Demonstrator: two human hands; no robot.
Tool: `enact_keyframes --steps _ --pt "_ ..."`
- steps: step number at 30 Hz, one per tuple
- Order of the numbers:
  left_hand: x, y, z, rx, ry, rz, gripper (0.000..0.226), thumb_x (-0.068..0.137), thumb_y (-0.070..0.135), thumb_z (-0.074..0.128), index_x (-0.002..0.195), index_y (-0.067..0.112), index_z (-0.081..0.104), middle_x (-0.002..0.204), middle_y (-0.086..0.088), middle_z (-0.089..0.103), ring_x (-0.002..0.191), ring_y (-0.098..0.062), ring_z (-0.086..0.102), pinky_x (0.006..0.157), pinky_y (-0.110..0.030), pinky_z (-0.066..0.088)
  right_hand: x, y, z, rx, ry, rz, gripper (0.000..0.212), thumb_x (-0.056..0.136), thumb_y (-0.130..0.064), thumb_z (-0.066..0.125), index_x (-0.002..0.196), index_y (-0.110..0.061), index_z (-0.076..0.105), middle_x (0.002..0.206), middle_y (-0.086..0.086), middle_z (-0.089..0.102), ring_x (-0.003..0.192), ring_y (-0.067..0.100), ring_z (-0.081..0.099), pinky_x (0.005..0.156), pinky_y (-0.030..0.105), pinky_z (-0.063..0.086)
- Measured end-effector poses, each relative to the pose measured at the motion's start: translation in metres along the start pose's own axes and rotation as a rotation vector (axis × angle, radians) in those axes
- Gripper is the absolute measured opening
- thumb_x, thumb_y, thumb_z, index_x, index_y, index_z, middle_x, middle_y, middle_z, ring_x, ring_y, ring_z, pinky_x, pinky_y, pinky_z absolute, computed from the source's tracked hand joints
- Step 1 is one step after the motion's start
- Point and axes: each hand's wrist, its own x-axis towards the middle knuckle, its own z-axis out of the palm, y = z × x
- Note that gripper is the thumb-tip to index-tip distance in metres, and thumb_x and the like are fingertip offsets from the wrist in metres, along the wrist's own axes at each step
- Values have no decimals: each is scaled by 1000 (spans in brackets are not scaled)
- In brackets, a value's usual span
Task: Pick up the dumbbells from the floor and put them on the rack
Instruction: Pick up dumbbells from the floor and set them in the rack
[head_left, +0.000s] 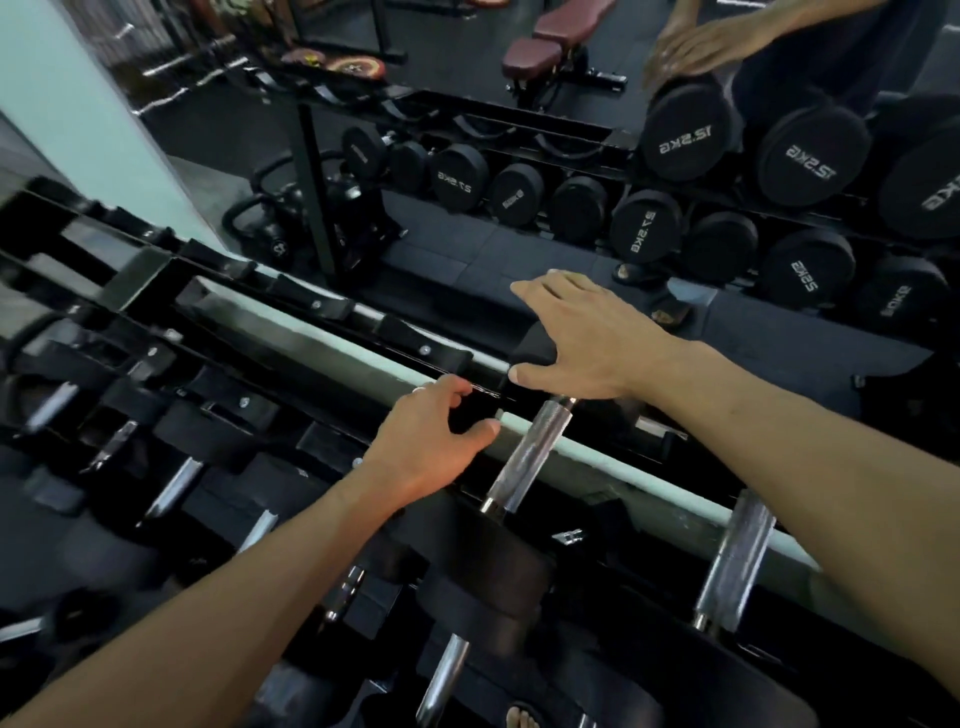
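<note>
A black dumbbell with a chrome handle (530, 453) lies across the top tier of the black rack (332, 312), its near head (493, 566) toward me. My right hand (582, 332) rests flat on its far head, fingers spread, gripping nothing. My left hand (431, 441) sits just left of the handle at the rack's rear rail, fingers loosely curled with nothing in them. A second dumbbell (737, 561) lies on the same tier to the right.
A wall mirror (519, 244) right behind the rack reflects rows of dumbbells, my right hand and a maroon bench. Lower tiers hold several more dumbbells (171, 486). The empty cradles (423, 343) run off to the left. My foot (522, 719) shows at the bottom.
</note>
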Motion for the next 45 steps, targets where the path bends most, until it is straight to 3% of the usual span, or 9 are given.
enact_keyframes --steps 12,17,21,27,32,41,45 --pt "-133 -105 -84 151 303 -138 58 87 51 56 136 22 44 126 -2 53 115 -21 53 95 -41 46 27 -191 -10 -75 2 -344 79 90 -52 60 152 -13 31 155 5 34 148 24 21 116 37 24" --pt "-229 -184 -110 225 354 -219 60 90 52 53 140 20 41 133 -3 51 115 -19 53 92 -33 46 14 -304 16 -102 -60 -424 81 90 -55 59 154 -14 30 157 6 32 148 24 21 117 38 25" --pt "-313 -251 -127 266 387 -300 62 88 53 53 139 20 41 133 -3 51 120 -22 50 98 -36 42 -9 -399 46 -137 -112 -475 82 90 -54 59 155 -14 28 160 6 28 150 23 19 119 38 24" --pt "-418 -336 -145 326 365 -404 61 86 54 54 136 21 44 129 -3 53 119 -23 51 98 -36 42 -29 -520 93 -139 -159 -554 80 88 -56 59 151 -14 34 156 7 35 146 26 27 116 42 31" --pt "-458 -402 -143 329 295 -486 55 85 53 53 130 22 49 124 -1 56 114 -23 54 95 -36 43 -24 -589 153 -117 -242 -613 80 87 -58 59 150 -14 35 153 7 38 143 26 32 113 43 35" --pt "-447 -543 -99 275 72 -584 57 89 50 53 136 21 42 129 -1 52 119 -21 49 100 -34 40 29 -641 315 -35 -504 -523 79 87 -58 59 150 -16 34 150 5 39 134 28 43 103 45 43" --pt "-433 -614 -58 264 -11 -587 55 89 49 51 135 21 44 122 0 55 114 -20 51 98 -33 41 45 -646 399 -12 -597 -459 79 88 -58 60 150 -15 35 148 5 41 132 29 45 102 44 45"
